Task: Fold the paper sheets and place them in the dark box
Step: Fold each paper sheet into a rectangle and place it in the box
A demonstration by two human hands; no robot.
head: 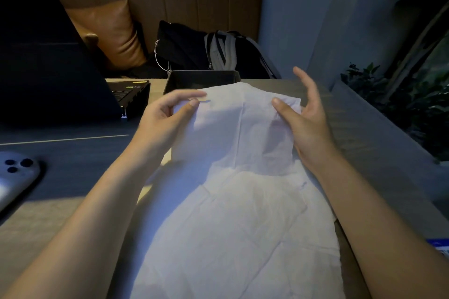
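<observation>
A white, creased paper sheet (233, 126) is held up above the table, between both hands. My left hand (167, 116) pinches its upper left edge between thumb and fingers. My right hand (303, 119) holds the upper right edge with the thumb on the front, the other fingers spread behind. Below it, more white crumpled sheets (243, 238) lie spread on the table. The dark box (179, 81) stands open at the far edge of the table, just behind the held sheet, which covers part of it.
A dark laptop (48, 68) with a keyboard stands at the left. A grey phone (14, 177) lies near the left edge. Beyond the table are a brown sofa (170, 0) and a black backpack (218, 53). Plants (413, 104) stand at the right.
</observation>
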